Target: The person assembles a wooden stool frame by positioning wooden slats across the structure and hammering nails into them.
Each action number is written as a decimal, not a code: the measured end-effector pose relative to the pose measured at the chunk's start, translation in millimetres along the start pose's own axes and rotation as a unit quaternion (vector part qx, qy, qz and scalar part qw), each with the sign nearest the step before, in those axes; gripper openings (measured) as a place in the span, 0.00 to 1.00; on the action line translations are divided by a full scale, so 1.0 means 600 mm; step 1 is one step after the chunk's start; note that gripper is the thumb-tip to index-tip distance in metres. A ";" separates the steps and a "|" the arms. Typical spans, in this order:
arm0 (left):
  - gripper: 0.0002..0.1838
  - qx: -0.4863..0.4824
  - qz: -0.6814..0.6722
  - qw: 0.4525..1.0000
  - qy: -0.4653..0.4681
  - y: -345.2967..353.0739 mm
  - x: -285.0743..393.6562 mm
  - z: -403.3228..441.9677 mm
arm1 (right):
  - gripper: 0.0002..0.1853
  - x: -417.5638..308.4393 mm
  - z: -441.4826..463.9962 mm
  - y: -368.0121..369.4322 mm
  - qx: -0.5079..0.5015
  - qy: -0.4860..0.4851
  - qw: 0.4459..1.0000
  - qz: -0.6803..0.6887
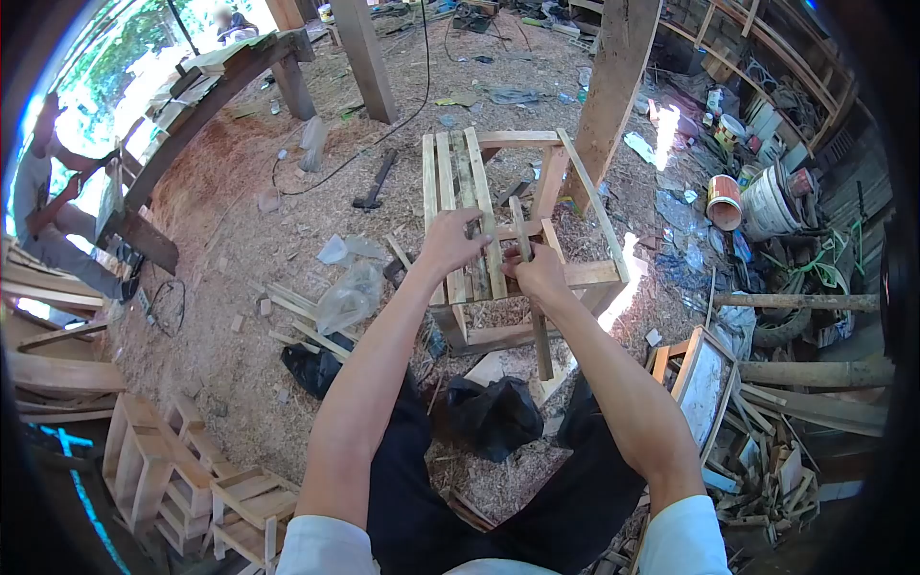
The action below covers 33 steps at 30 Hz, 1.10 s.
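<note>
A small wooden frame point(594, 275) with several slats point(447, 172) across its left part stands in front of me. My left hand point(454, 240) rests on the slats, its fingers bent over their edges. In my right hand point(537, 268) is a loose wooden strip point(540, 335), gripped near its middle beside the rightmost slat. The strip's lower end hangs past the frame's near edge. The right part of the frame's top is open.
A hammer point(376, 180) lies on the shaving-covered ground beyond the frame. Plastic bags point(350, 299) and a black bag point(494, 417) lie close by. Posts point(613, 86), buckets point(725, 203) and scrap wood stand around. A person point(62, 192) is at the far left.
</note>
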<state>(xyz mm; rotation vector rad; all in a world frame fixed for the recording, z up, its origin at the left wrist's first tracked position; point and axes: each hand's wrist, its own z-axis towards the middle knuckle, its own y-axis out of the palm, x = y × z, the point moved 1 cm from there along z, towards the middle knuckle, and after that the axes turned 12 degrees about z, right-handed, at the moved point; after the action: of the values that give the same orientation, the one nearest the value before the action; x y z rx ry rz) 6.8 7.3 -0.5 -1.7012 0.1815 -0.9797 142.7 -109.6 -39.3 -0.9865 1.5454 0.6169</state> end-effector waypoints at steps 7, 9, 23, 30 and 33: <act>0.34 0.107 0.065 0.990 0.065 0.026 -0.009 -0.012 | 0.14 -0.036 -0.025 -0.005 0.020 -0.038 0.994 -0.098; 0.34 0.111 0.078 0.989 0.055 0.028 -0.009 -0.011 | 0.15 -0.033 -0.023 -0.008 0.014 -0.042 0.994 -0.104; 0.36 0.070 -0.002 0.996 0.063 0.013 -0.017 -0.012 | 0.16 -0.004 0.014 0.004 -0.028 0.001 0.998 0.051; 0.36 0.043 0.111 0.988 0.098 0.009 -0.006 -0.023 | 0.16 -0.033 0.003 -0.033 0.028 -0.045 0.998 -0.044; 0.36 0.037 0.090 0.991 0.088 0.011 -0.008 -0.022 | 0.16 -0.039 -0.007 -0.050 0.027 -0.044 0.997 -0.056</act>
<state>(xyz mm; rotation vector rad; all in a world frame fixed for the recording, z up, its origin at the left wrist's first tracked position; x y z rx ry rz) -3.1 -2.4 -7.7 -1.5041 0.4021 -0.9885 165.9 -122.6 -11.7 -0.9855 1.4128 0.5303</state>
